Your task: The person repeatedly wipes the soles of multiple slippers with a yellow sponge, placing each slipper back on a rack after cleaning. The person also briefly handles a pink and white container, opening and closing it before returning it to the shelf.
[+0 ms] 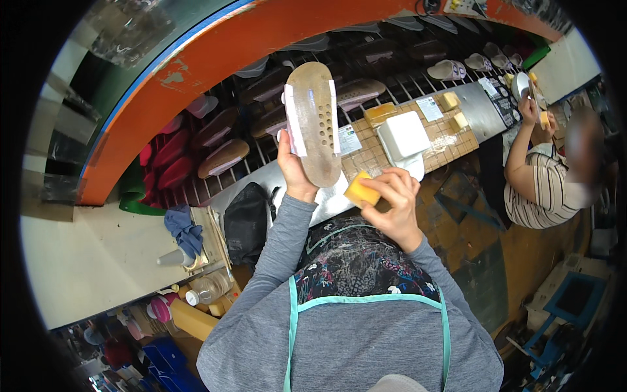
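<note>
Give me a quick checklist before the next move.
1. Brown shoe sole held in left hand: ok, raised above the lap.
2. Yellow sponge gripped in right hand: ok.
3. Sponge clear of the sole: ok, a gap shows.
4. Sponge damp or dry: cannot tell.
5. Tiled board clear: not ok, a white box stands there.
6. Co-worker away from both hands: ok, off to the right.
</note>
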